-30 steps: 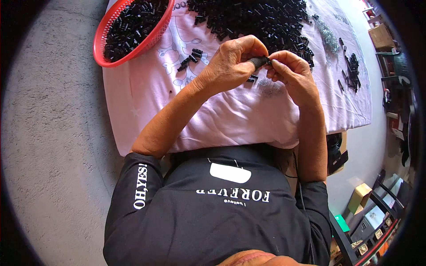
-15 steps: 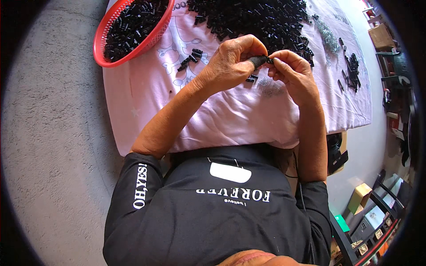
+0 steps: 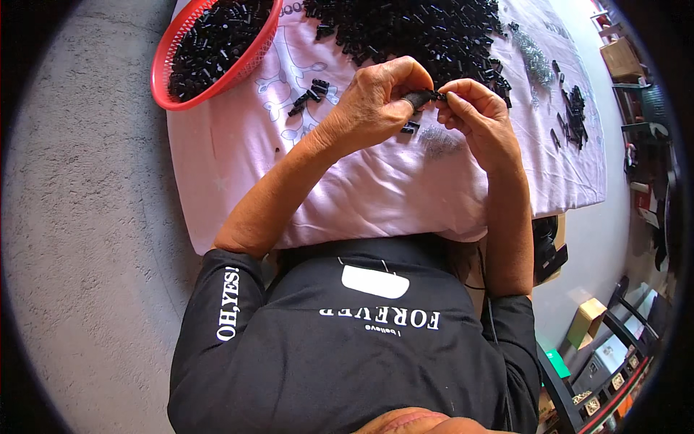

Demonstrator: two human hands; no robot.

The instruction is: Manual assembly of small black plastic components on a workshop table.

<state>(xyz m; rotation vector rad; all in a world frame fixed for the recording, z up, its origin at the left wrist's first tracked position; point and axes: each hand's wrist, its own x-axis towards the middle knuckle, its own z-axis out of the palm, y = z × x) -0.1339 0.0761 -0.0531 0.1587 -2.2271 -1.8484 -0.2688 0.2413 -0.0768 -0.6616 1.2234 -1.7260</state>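
Over the near part of the cloth-covered table, my left hand (image 3: 379,101) pinches a small black cylindrical part (image 3: 436,95) between thumb and forefinger. A dark wrap covers part of the left thumb. On the part's other side, my right hand (image 3: 481,119) is closed, its thumb and forefinger at the end of the piece. Whatever tiny item the right fingertips may hold is too small to make out. Under the hands lie a few black parts (image 3: 410,128) and a patch of small silvery, clear pieces (image 3: 439,141).
A large heap of black parts (image 3: 426,36) covers the table's far side. At far left stands a red basket (image 3: 217,93) full of similar parts. Several loose ones (image 3: 309,98) lie near it. To the right are more silvery pieces (image 3: 533,61) and slim black pieces (image 3: 575,116).
The right fingertips have shifted very slightly right, and more of the black part shows between the hands. Everything else stays in place.
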